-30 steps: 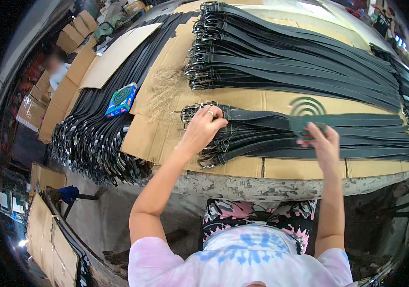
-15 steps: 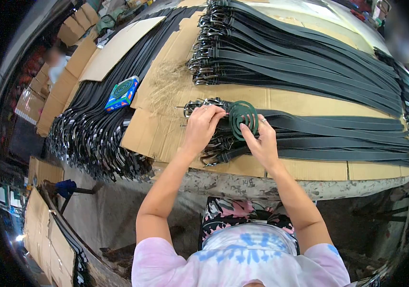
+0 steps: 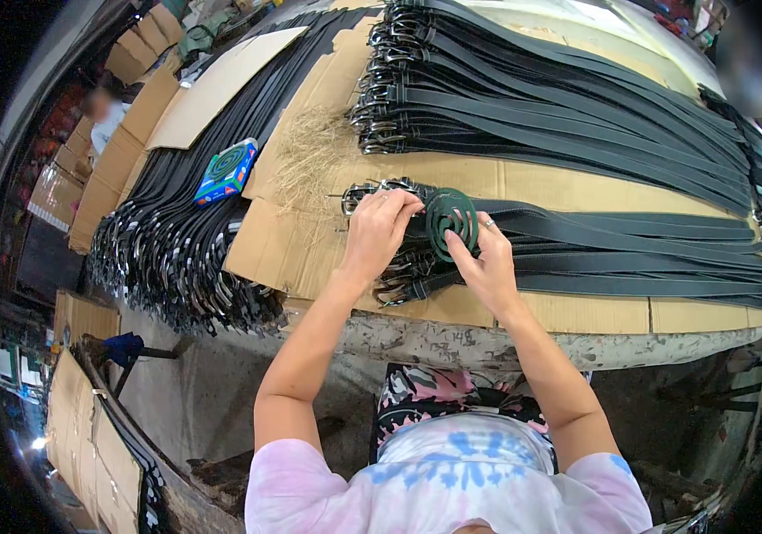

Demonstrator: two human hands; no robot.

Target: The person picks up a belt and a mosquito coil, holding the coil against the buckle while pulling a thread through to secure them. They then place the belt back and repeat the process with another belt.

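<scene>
A dark green mosquito coil (image 3: 450, 206) is held up on its edge, tilted, over the belts. My right hand (image 3: 486, 262) grips it from the right, thumb on its face and fingers behind. At the coil's left edge my left hand (image 3: 379, 230) is closed, its fingertips pinched together; what they hold, if anything, I cannot make out. Beneath both hands lies a stack of black belts (image 3: 612, 233), buckles toward the left. A blue box with a coil picture (image 3: 226, 171) rests on other belts to the left.
A larger pile of black belts (image 3: 559, 98) lies behind on cardboard (image 3: 523, 178). Loose straw-like fibres (image 3: 310, 160) are scattered left of it. More belts hang their buckles (image 3: 185, 276) over the table's left edge. Another person (image 3: 107, 116) is at the far left.
Both hands stay in nearly the same place. The coil has turned slightly and looks narrower. A small pinkish spot by the left fingertips no longer shows.
</scene>
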